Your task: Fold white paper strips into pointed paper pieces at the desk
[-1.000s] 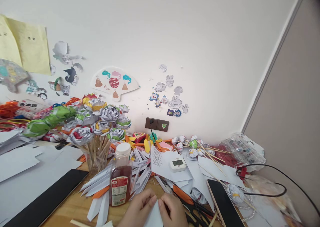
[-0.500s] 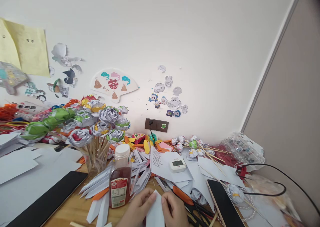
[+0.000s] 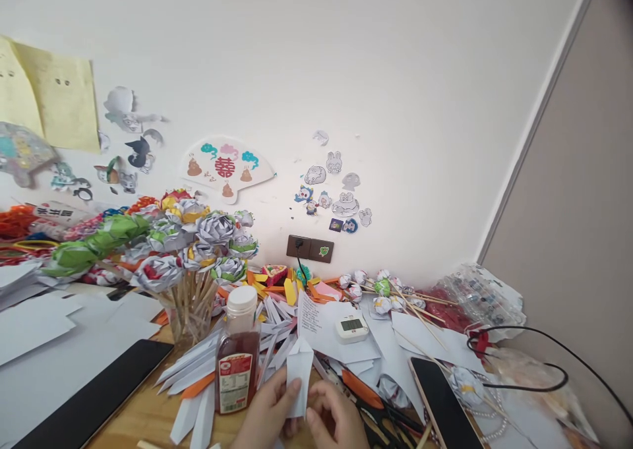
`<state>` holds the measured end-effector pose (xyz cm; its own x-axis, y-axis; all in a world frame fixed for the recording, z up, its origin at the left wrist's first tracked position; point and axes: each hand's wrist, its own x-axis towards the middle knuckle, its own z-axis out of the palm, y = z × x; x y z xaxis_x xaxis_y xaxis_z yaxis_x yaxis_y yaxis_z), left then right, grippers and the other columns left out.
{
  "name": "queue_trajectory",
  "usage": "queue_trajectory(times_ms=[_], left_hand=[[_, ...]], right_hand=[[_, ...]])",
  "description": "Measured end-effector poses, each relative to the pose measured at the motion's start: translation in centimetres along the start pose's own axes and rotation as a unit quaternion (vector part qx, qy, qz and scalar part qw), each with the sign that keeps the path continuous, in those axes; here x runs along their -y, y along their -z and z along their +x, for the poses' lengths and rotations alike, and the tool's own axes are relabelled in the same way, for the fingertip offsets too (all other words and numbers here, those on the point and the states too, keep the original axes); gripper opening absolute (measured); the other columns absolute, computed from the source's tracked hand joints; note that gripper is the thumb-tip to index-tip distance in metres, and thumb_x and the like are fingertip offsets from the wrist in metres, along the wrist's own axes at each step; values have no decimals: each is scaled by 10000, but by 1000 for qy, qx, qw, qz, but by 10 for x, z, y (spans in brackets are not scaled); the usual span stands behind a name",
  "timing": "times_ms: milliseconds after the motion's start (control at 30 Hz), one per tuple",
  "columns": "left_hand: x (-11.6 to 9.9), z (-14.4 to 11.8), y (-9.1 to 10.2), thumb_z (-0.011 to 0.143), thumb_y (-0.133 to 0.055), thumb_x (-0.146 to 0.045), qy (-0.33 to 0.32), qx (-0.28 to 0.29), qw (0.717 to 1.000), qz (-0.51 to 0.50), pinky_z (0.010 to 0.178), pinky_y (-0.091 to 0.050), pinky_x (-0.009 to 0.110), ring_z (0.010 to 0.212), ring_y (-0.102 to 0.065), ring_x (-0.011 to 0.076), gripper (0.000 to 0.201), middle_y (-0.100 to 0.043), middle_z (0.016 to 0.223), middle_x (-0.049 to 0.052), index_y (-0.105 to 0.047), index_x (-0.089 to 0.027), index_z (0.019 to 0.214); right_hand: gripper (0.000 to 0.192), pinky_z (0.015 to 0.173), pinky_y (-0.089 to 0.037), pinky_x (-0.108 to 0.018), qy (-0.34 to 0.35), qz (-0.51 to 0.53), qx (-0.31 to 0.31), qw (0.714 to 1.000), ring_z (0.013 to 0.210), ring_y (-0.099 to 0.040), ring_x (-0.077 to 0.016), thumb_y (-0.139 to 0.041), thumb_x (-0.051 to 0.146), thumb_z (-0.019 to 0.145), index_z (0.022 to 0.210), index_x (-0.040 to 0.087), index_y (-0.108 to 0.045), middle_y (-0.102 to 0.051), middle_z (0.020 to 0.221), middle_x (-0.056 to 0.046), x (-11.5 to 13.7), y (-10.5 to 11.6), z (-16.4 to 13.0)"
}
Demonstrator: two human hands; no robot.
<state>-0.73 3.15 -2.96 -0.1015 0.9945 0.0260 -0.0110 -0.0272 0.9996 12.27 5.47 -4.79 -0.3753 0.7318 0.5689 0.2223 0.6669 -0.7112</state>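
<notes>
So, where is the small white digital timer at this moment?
In the head view the timer lies right of centre on white paper sheets, behind the hands, right of the bottle, left of the phone.

Both hands (image 3: 301,413) pinch folded paper (image 3: 299,373) (white); bottle (image 3: 238,357) beside.

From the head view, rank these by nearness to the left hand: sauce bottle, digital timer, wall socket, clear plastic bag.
From the left hand, which holds the folded white paper:
1. Sauce bottle, just to its left.
2. Digital timer, behind and to the right.
3. Wall socket, on the wall behind.
4. Clear plastic bag, far right, by the wall.
</notes>
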Motion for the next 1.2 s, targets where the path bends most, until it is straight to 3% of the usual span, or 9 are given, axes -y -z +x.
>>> queue_trajectory(times_ms=[133, 300, 500, 733, 933, 1100, 1200], left_hand=[[-5, 1, 1, 601, -571, -500, -19, -14, 1000, 5, 374, -331, 190, 367, -406, 75, 362, -434, 467, -69, -534, -155, 703], [-11, -1, -1, 603, -585, -467, -48, 15, 999, 13, 407, -344, 197, 432, -419, 84, 370, -490, 565, -33, -555, -151, 793], [-8, -4, -4, 598, -587, -498, -26, 84, 996, -6, 368, -306, 187, 366, -394, 60, 437, -494, 545, -34, -537, -137, 840], [-13, -7, -7, 589, -577, -531, 6, 117, 991, -57, 373, -346, 204, 356, -437, 75, 425, -491, 491, -37, -498, -129, 703], [-12, -9, -9, 525, -690, -414, 11, 143, 986, -90, 407, -354, 191, 398, -435, 55, 433, -534, 561, -30, -496, -130, 789], [-9, -4, -7, 492, -704, -424, 8, 126, 987, -95, 405, -367, 202, 391, -444, 64, 468, -522, 524, -42, -497, -131, 792], [-7, -1, -5, 510, -697, -414, 4, 116, 989, -94, 411, -376, 208, 402, -466, 76, 478, -524, 522, -41, -499, -127, 838]], right_hand=[[184, 446, -342, -205, -4, -39, 28, 999, 448, -491, -131, -491, 298, 729, 877, 195, -528, -549, 513, 24, -2, 2, 0], [233, 468, -370, -213, -25, -21, 54, 998, 485, -521, -146, -520, 273, 720, 939, 192, -516, -572, 545, 16, -2, 7, 2], [430, 573, -448, -245, -72, 107, -40, 991, 651, -591, -182, -525, 294, 728, 1126, 179, -409, -646, 813, -63, -6, 3, 1], [409, 567, -453, -260, -118, 206, -17, 971, 620, -585, -175, -500, 297, 753, 1124, 166, -386, -628, 718, -45, -2, 6, 4], [396, 643, -434, -275, -148, 229, -14, 962, 701, -572, -179, -511, 263, 747, 1091, 163, -343, -609, 753, -43, 2, 8, 7], [335, 524, -396, -234, -147, 241, -14, 959, 569, -519, -145, -504, 285, 752, 1046, 167, -394, -529, 615, 17, 5, 9, 8], [311, 529, -390, -231, -136, 232, -8, 963, 575, -511, -141, -500, 266, 752, 1035, 167, -419, -512, 619, 20, 5, 9, 9]])
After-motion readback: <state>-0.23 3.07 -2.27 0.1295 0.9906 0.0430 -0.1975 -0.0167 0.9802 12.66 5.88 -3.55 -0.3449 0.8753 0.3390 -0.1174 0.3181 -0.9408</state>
